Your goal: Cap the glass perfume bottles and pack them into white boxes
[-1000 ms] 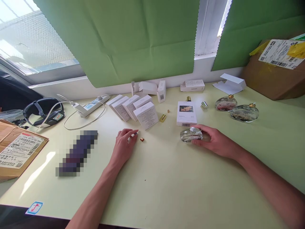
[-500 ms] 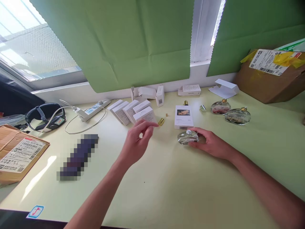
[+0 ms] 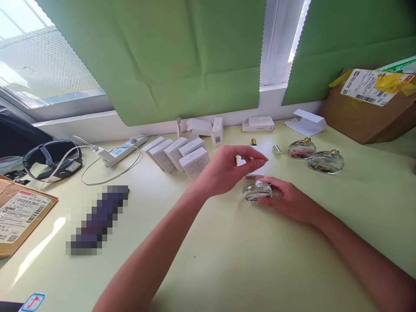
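Your right hand (image 3: 289, 199) has the glass bottle (image 3: 251, 193). The bottle stands on the counter (image 3: 227, 251), in front of you and a bit to the right. Your fingers and thumb curl around its right end, so this grip is closed on the glass. The shiny silver top (image 3: 259, 184) sticks up above your fingers.

Your left hand (image 3: 229, 169) hangs to the left of the bottle and a little behind it. Its thumb and pointing finger come close together, like a small pinch. I can't tell if this grip has a tiny thing in it (your own fingers hide the spot).

Just behind the bottle is a white box (image 3: 255, 177), and your left hand covers most of it. More white boxes (image 3: 194, 163) lean in a row on the left. Farther back, a gold cap (image 3: 253, 141) and a silver cap (image 3: 276, 150) sit apart from each other. Over to the right are a pink-looking bottle (image 3: 302, 149) and a clear bottle (image 3: 326, 162), both with gold tops.

I think you are at the holding part: one hand keeps the bottle steady while the other is up and free to do small work near its top. A good move from here calls for a firm, gentle right hand, since smooth glass may slide or tip. It also calls for a slow, careful left pinch that doesn't bump the silver top.
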